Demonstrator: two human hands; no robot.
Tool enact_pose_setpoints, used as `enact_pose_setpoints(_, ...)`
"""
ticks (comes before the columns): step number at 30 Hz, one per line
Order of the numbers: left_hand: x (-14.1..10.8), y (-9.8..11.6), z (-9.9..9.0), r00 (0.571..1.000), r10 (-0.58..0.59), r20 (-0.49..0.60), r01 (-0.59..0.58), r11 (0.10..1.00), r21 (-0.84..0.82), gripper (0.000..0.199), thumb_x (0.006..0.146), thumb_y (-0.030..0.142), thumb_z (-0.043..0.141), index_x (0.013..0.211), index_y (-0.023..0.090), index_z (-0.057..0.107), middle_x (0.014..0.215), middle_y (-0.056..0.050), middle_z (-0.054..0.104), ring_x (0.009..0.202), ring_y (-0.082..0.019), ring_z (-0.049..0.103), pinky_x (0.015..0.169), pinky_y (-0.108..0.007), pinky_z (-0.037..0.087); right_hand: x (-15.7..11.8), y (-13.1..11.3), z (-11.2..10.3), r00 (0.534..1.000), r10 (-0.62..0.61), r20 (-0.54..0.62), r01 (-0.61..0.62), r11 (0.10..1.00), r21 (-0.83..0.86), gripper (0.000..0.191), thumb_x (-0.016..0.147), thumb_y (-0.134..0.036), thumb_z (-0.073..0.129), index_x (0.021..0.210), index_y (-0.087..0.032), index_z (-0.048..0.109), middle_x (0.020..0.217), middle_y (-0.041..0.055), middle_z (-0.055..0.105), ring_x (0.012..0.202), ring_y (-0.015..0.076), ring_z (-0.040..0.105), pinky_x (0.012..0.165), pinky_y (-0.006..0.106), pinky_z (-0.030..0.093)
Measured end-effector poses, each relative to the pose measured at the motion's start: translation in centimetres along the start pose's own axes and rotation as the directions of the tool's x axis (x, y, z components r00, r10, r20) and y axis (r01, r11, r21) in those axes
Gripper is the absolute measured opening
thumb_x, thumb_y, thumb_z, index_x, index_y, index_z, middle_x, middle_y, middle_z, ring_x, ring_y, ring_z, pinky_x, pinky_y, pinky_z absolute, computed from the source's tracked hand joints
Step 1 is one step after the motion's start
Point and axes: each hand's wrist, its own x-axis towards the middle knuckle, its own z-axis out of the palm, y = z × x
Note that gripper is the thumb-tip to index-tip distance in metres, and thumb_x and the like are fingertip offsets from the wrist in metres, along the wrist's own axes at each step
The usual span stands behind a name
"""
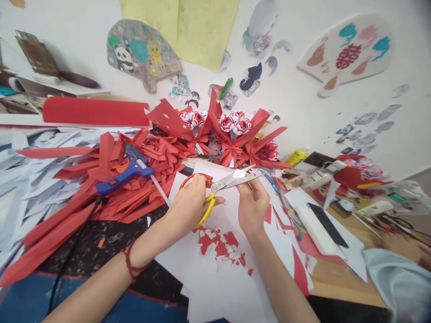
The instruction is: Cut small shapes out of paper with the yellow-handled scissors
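White wall (296,27) at the back, yellow sheets (205,27) and small cut-out pictures stuck to it. Bench (336,280) below: bare wood on the right, dark speckled surface on the left. Heap of white paper strips (20,179) at far left, with a pile of folded red paper strips (144,197) just right of it, some lying across the white. White paper sheets (232,287) spread in the middle, overlapping. Red and white paper flowers (235,122) along the back, among folded red wrappings. Red roll (94,111) behind the strips, lying lengthwise. Two fan-shaped pieces on the wall: the left one (141,58) has a panda, the right one (340,76) a red character. At the right edge, another person's pale sleeve (393,278) and forearm on the bench. Blue glue gun (124,175) on the red pile, black cord trailing down. Left hand (193,197), dark red band at its wrist, over the sheets; its fingers closed around the handles of the scissors (220,185). Right hand (252,206) at the blade tips, fingers bent close together; cannot tell what they grip. Scissors above the sheets, blades slightly parted. Dark phone (328,224) to the right, leaning on a white packet. Red and white scraps (222,246) scattered below the scissors. Small white piece (239,174) at the blades.
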Motion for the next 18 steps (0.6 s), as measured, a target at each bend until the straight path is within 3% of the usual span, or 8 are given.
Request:
enact_pose_setpoints(5,0.02,0.06,-0.01,1.0,-0.006,0.018,0.006,0.999,-0.031,0.042,0.087,0.058,0.038,0.097,0.018,0.041,0.093,-0.009,0.058,0.078,-0.023,0.061,0.06,-0.03,0.038,0.21,0.21,-0.52,1.0,0.022,-0.012,-0.022,0.999,-0.024,0.015,0.072,-0.023,0.063,0.086,-0.017,0.065,0.085,0.0015,0.064,0.082,0.0159,0.058,0.079,0.031,0.047)
enact_pose_setpoints(11,-0.03,0.17,-0.05,0.999,-0.006,0.046,0.009,0.998,-0.055,0.044,0.087,0.061,0.034,0.096,0.019,0.042,0.082,-0.005,0.057,0.066,-0.021,0.057,0.056,-0.029,0.034,0.08,0.07,-0.38,1.0,0.001,0.022,-0.001,1.0,-0.011,0.009,0.074,-0.022,0.065,0.082,-0.018,0.066,0.081,0.0007,0.064,0.079,0.0148,0.059,0.077,0.03,0.048)
enact_pose_setpoints(18,-0.07,0.13,0.07,1.0,0.005,0.019,-0.004,0.998,-0.058,0.043,0.087,0.061,0.037,0.092,0.019,0.042,0.081,-0.005,0.058,0.067,-0.02,0.058,0.056,-0.029,0.035,0.03,-0.32,-0.5,0.998,-0.06,0.036,0.063,0.993,-0.097,0.01,0.076,-0.027,0.063,0.082,-0.019,0.066,0.079,0.0009,0.064,0.079,0.0154,0.059,0.077,0.03,0.05)
